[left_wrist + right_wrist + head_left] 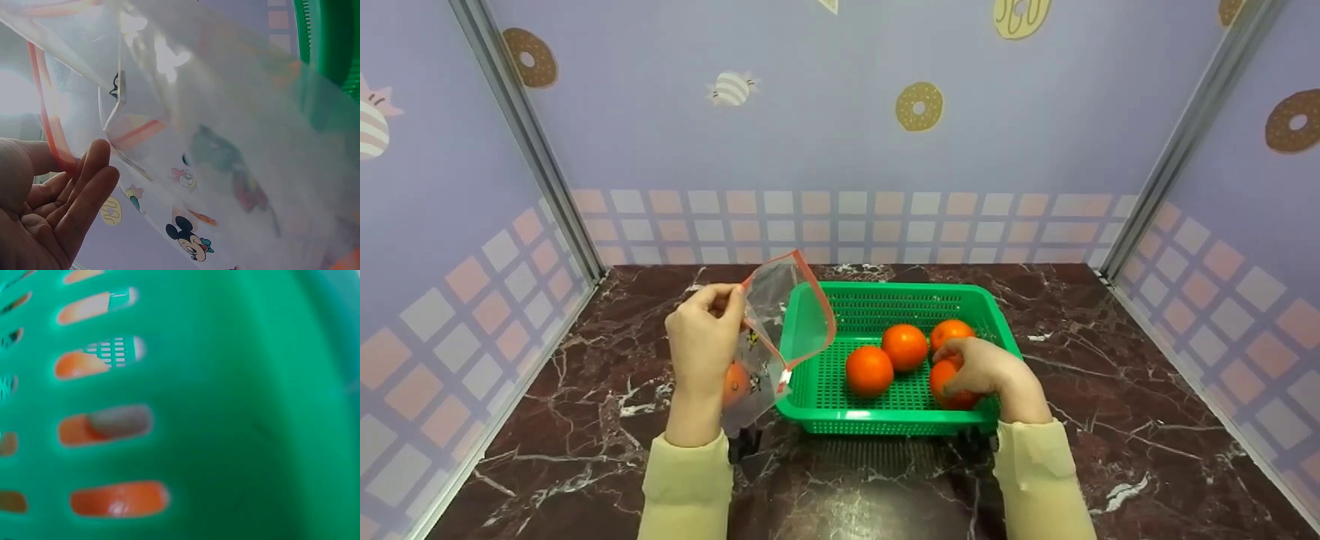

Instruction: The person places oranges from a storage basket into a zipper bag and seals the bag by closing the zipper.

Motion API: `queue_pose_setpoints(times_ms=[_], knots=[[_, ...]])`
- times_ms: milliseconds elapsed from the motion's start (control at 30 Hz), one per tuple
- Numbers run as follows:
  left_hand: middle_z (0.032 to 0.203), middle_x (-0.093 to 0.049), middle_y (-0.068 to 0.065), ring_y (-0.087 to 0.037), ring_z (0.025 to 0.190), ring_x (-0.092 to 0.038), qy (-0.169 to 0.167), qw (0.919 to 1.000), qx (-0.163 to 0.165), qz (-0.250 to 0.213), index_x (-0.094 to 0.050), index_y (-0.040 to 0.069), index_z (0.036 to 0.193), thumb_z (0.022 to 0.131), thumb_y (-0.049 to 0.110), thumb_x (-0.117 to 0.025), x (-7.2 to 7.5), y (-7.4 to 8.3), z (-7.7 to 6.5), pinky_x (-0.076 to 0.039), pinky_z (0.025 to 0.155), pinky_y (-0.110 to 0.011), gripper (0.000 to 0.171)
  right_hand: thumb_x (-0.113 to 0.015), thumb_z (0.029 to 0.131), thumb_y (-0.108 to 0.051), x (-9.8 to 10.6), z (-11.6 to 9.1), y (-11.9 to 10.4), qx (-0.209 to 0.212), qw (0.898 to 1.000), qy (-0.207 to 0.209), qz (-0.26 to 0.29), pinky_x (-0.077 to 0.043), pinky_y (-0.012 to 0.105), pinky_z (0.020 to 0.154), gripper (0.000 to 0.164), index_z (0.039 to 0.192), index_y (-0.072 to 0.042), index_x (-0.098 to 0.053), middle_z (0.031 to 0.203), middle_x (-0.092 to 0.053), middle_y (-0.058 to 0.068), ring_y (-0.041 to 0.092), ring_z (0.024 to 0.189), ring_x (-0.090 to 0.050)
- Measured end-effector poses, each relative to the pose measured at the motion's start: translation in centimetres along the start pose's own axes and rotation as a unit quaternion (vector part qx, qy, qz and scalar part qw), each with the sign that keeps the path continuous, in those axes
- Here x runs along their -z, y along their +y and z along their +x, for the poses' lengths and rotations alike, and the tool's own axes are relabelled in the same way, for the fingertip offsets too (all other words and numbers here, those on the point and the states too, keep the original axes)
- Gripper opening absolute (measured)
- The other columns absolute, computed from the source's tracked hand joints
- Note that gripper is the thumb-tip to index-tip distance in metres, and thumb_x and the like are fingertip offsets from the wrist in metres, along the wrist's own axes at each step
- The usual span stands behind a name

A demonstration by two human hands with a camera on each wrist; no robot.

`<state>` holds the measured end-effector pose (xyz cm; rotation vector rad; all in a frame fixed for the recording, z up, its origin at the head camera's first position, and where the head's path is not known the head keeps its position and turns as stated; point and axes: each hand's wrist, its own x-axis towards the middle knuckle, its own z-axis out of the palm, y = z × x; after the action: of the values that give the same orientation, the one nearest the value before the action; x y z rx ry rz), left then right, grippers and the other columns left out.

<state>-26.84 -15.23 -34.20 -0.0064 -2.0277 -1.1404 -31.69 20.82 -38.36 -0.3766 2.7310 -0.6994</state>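
Note:
My left hand [706, 330] pinches the red-edged rim of a clear zip bag [790, 300], whose mouth gapes toward the basket. Cartoon figures are printed on the bag, and an orange [734, 384] shows low inside it. In the left wrist view, the thumb and fingers of the left hand [62, 197] meet at the red strip. Over the right end of a green plastic basket [915, 289], my right hand [990, 371] curls its fingers round an orange [949, 388]. The basket's slotted wall [225, 410] fills most of the right wrist view, with orange skin showing through the slots.
Three more oranges lie in the basket: one at the front left [869, 371], one in the middle [904, 347], one behind the right hand [951, 333]. The basket stands on a dark red marbled tabletop [585, 450]. Patterned lilac walls [825, 150] enclose the table's back and sides.

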Motion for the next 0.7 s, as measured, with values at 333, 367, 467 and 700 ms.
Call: queue_pose_setpoints(times_ms=[333, 367, 467, 700], knots=[[0.073, -0.076, -0.012, -0.01, 0.054, -0.064, -0.002, 1.0, 0.007, -0.005, -0.08, 0.002, 0.097, 0.097, 0.012, -0.07, -0.07, -0.01, -0.05, -0.043, 0.051, -0.012, 0.014, -0.077, 0.083, -0.012, 0.04, 0.21, -0.57, 0.017, 0.995, 0.035, 0.088, -0.055, 0.044, 0.084, 0.051, 0.132, -0.01, -0.065, 0.135, -0.061, 0.023, 0.032, 0.105, -0.064], [0.073, -0.076, -0.012, -0.01, 0.054, -0.064, -0.001, 1.0, 0.007, -0.006, -0.08, 0.002, 0.097, 0.097, 0.012, -0.07, -0.09, -0.03, -0.06, -0.043, 0.051, -0.012, 0.014, -0.077, 0.084, -0.012, 0.02, 0.23, -0.63, 0.018, 0.994, 0.039, 0.098, -0.056, 0.045, 0.085, 0.051, 0.133, -0.01, -0.064, 0.136, -0.06, 0.023, 0.033, 0.107, -0.064], [0.072, -0.075, -0.012, -0.011, 0.054, -0.065, -0.001, 1.0, 0.006, -0.008, -0.08, 0.002, 0.096, 0.097, 0.012, -0.07, -0.07, 0.02, -0.06, -0.043, 0.051, -0.012, 0.014, -0.076, 0.085, -0.012, -0.06, 0.34, -0.8, 0.019, 0.99, 0.047, 0.129, -0.057, 0.041, 0.081, 0.051, 0.133, -0.008, -0.062, 0.136, -0.059, 0.024, 0.033, 0.106, -0.065], [0.073, -0.076, -0.012, -0.012, 0.054, -0.065, -0.004, 0.9999, 0.008, -0.009, -0.08, 0.001, 0.097, 0.097, 0.012, -0.07, -0.1, 0.0, -0.06, -0.045, 0.052, -0.012, 0.014, -0.075, 0.086, -0.013, -0.31, 0.67, -0.9, 0.009, 0.979, 0.06, 0.195, -0.056, 0.032, 0.066, 0.053, 0.136, -0.01, -0.061, 0.134, -0.06, 0.022, 0.03, 0.103, -0.065]])
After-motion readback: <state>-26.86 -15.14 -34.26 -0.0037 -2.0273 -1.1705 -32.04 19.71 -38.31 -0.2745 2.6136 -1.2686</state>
